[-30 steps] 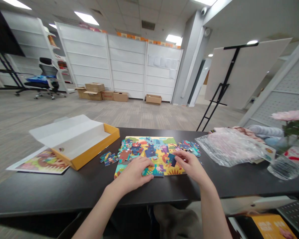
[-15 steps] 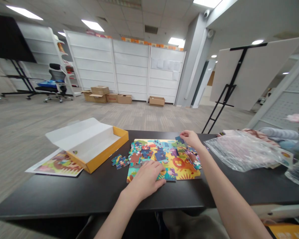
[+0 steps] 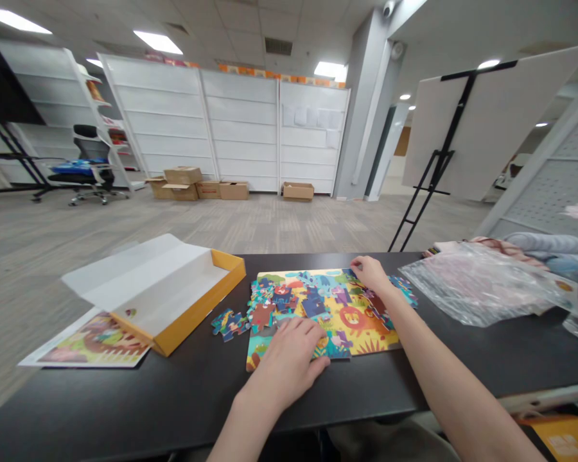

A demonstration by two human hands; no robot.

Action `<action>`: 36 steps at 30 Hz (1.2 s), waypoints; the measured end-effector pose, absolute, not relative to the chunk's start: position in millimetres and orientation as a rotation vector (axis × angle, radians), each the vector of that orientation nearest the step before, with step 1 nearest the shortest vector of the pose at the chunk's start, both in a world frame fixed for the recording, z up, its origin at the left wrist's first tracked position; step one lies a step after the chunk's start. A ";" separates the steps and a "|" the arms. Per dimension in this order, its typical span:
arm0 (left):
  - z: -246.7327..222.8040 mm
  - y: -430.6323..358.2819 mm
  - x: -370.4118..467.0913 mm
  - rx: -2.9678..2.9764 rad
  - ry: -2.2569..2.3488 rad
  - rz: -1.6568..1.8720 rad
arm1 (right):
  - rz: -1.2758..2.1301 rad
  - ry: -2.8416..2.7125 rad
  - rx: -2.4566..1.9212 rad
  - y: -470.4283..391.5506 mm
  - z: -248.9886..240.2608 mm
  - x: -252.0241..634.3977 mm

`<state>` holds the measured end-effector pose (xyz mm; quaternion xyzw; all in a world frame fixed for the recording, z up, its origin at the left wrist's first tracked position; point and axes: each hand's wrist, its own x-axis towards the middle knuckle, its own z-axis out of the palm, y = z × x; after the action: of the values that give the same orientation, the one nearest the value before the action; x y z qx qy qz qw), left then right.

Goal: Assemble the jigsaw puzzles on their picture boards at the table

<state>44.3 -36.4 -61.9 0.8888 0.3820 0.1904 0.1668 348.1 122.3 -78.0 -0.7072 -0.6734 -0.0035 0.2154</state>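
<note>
A colourful jigsaw puzzle with a lion and other animals lies on the black table. My left hand rests on its lower middle, palm down with the fingers stretched out. At the far right edge of the picture, my right hand pinches a dark blue puzzle piece, mostly hidden by the fingers. Loose pieces lie on top of the picture, among them a dark blue one and a brown one. Joined pieces lie beside its left edge, and more pieces show past my right wrist.
To the left stands an open yellow box with a white lining, partly over a printed picture sheet. Clear plastic bags lie on the right of the black table. Beyond the table are an easel board and cardboard boxes.
My right hand has brought the dark blue piece down to the puzzle's top edge. My left hand stays on the puzzle. The camera view has shifted slightly.
</note>
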 end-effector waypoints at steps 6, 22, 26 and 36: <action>-61.3 -39.2 42.4 2.566 1.075 0.547 | 0.005 -2.034 -1.890 111.9 -72.4 344.4; -60.9 -42.1 44.5 2.553 1.075 0.618 | 0.066 -2.126 -1.883 112.6 -76.3 348.4; -57.0 -33.3 33.5 2.457 1.061 0.816 | 0.065 -2.125 -1.870 112.7 -76.7 349.8; -58.4 -5.7 -73.5 2.133 2.116 0.549 | 0.051 -2.127 -1.901 111.7 -74.1 347.0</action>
<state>-73.5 -5.7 -58.4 0.6978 0.6920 0.1795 0.0437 347.0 111.7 -74.1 -0.6593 -0.7378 0.0178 0.1436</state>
